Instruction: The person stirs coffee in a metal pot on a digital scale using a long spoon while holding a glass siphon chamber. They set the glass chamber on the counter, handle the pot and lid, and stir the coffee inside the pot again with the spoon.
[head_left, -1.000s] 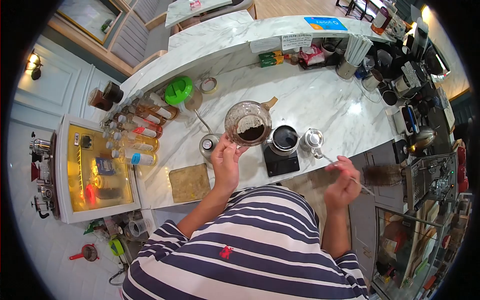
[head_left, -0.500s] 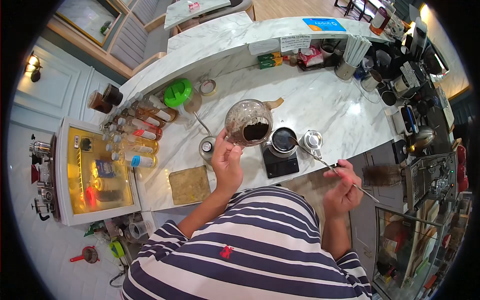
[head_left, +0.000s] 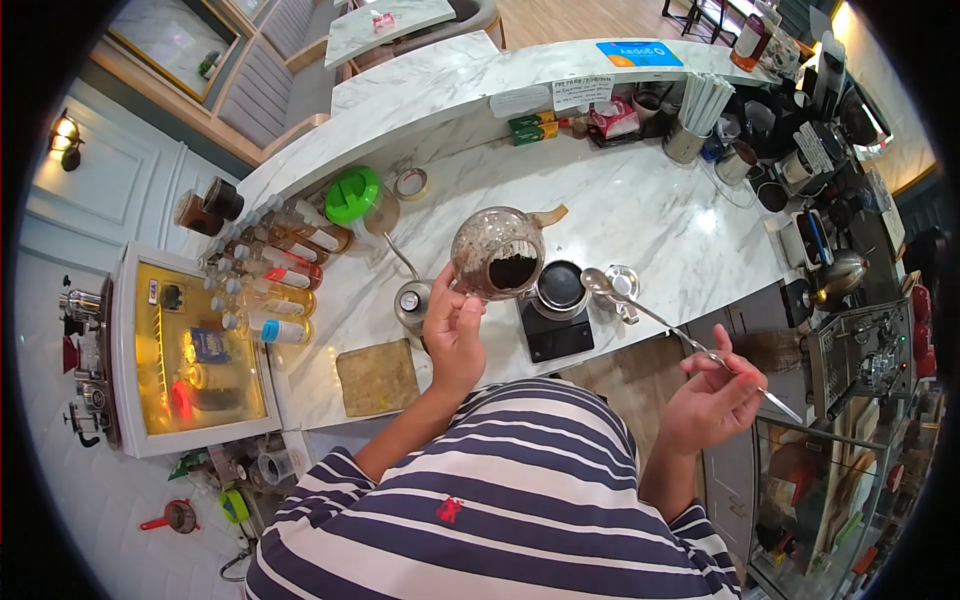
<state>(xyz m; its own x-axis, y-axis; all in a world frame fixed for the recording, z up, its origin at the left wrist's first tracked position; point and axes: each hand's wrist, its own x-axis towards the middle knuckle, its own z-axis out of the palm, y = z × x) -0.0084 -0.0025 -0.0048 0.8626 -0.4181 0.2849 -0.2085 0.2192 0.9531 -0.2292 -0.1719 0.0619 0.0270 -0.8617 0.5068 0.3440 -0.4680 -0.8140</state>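
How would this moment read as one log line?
left hand holds glass vessel with dark powder | right hand holds long spoon | cup on black scale, metal jug alongside

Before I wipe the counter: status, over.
Left grip on glass vessel, dark powder inside. Right grip on long spoon. In the way: pot on black scale, metal jug.

Near the front edge of the worktop (head_left: 640, 185), the cup (head_left: 561, 287) hides part of the scale (head_left: 558, 343), and the left hand (head_left: 455, 342) part of the kettle (head_left: 409, 304). The right hand (head_left: 722, 402) covers some of the spoon (head_left: 648, 315); the back-edge note (head_left: 583, 92) has lines too small to read.
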